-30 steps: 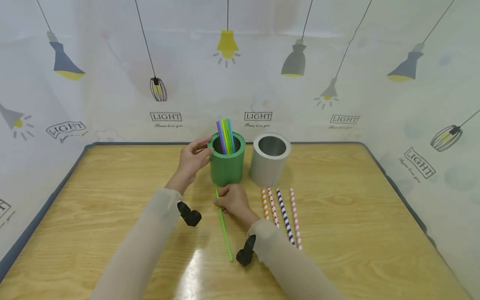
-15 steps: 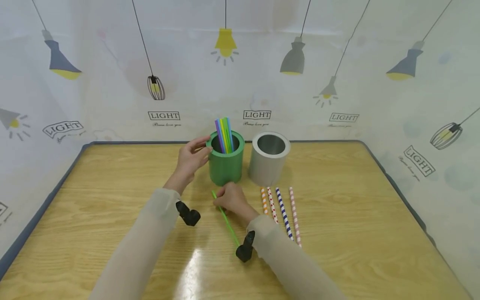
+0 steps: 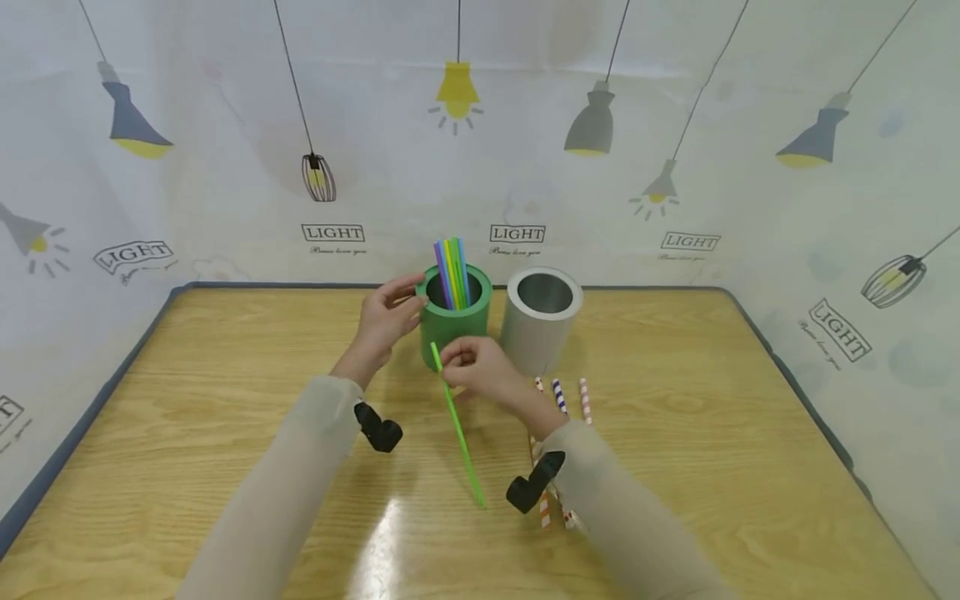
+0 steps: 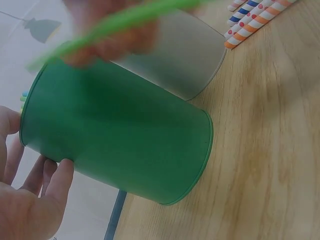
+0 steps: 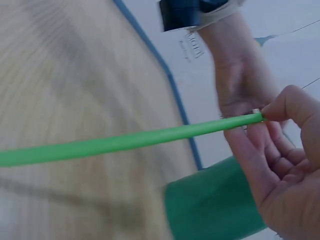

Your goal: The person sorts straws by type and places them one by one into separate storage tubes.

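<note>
One left hand [image 3: 388, 321], one right hand [image 3: 480, 367], one green pot [image 3: 459, 324], one grey pot [image 3: 535, 343], one held green straw [image 5: 130, 141], four patterned straws [image 3: 560, 397] at the grey pot's six o'clock, eight printed lamps [image 3: 457, 86]; the bunched straws [image 3: 452, 277] cannot be counted exactly.

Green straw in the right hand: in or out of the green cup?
Out. The right hand pinches the green straw, and the head view shows both its ends outside the green cup.
</note>
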Motion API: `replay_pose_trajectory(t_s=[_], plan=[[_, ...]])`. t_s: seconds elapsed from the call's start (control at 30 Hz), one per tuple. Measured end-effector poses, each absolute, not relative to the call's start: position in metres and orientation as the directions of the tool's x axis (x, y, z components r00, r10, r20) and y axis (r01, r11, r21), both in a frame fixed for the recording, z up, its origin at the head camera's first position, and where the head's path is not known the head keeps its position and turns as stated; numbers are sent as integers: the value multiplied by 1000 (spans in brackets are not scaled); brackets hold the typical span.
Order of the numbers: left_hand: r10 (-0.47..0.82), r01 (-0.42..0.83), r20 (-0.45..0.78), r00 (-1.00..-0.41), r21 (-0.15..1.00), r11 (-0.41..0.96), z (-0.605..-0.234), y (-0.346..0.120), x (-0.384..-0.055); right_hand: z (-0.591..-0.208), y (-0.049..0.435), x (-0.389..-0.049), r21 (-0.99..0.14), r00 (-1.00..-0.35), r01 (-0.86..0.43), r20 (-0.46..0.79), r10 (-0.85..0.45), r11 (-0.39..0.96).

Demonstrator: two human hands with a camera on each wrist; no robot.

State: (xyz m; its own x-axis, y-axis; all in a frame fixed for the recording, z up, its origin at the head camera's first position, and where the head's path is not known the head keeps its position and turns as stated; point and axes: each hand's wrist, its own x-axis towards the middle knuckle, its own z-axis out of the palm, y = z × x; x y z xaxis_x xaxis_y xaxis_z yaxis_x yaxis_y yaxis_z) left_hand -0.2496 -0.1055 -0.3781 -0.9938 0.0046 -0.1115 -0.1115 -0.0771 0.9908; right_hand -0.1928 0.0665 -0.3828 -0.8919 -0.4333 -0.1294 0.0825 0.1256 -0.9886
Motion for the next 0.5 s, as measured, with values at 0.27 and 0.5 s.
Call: replay_pose_trajectory(t_s=[0.27, 0.5], plan=[[17, -119, -118, -993, 990, -81, -379, -107, -249, -334, 87, -217, -986, -920, -161, 134, -369, 43], [24, -108, -106, -994, 992, -68, -377, -107, -248, -292, 96, -245, -935, -920, -314, 256, -298, 166]])
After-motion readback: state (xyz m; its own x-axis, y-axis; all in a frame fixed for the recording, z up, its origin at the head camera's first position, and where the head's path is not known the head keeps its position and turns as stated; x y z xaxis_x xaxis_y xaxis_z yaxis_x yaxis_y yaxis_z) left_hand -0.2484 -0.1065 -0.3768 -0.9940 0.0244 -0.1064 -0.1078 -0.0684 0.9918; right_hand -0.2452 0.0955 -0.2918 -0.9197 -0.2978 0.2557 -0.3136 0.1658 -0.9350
